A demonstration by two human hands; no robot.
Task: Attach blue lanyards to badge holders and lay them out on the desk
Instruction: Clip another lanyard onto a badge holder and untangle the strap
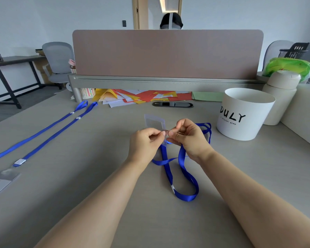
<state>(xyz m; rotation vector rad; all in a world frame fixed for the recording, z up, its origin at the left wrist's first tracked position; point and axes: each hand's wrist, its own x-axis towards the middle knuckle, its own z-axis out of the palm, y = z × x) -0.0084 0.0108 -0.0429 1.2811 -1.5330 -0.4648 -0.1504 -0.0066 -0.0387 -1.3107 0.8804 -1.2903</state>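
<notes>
**A:** What's the biggest thing there?

**B:** A wide grey desk (79, 176), backed by a dusty-pink partition screen (166, 54). A white round tub lettered DULY (243, 119) stands at the right.

**A:** And the lanyards?

**B:** Two flat blue ribbon lanyards (61, 130) lie stretched side by side at the left. A loose blue fabric lanyard (186, 197) curls on the desk in the middle, its upper end raised to the hands.

**A:** What are the hands doing?

**B:** The left hand (145, 145) pinches the near edge of a clear plastic badge holder (154, 121) between thumb and forefinger, other fingers curled. The right hand (190, 138) pinches the loose lanyard's clip end, fingertips meeting the left's.
</notes>
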